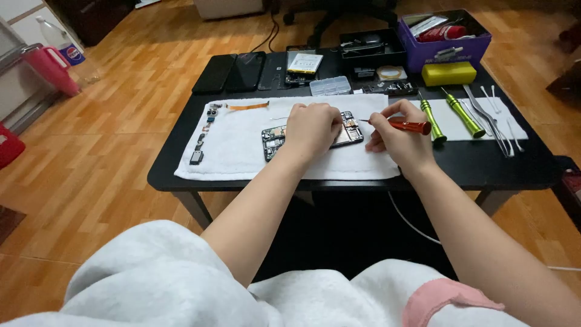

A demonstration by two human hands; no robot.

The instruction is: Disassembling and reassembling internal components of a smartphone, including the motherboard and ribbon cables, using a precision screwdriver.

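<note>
So from where I'm standing, the left hand [311, 128] is pressed down flat-ish on top of an opened-up phone [276, 138], fingers curled together over its middle, pinning it to the white towel [242, 154]. The phone's insides show on both sides of that hand, more of it poking out on the thumb side. The right hand [396, 138] sits just beside the phone's other end, pinched closed around a red-handled screwdriver [410, 126]. The thin tip points back toward the left hand and ends right at the phone's edge; can't tell if it's actually in a screw, too small to see.

Further out past the left hand, along the towel's far side, there's a row of tiny removed parts [203, 136] and an orange flex strip [247, 106]. Just beyond the right hand's knuckles lie two green screwdrivers [448, 115] and some metal tweezers [487, 121] on a second white cloth. Behind both hands, toward the back of the black table [472, 166]: two dark phones [230, 72], a clear little parts box [330, 86], a yellow block [448, 73] and a purple box [445, 42] of bits.
</note>
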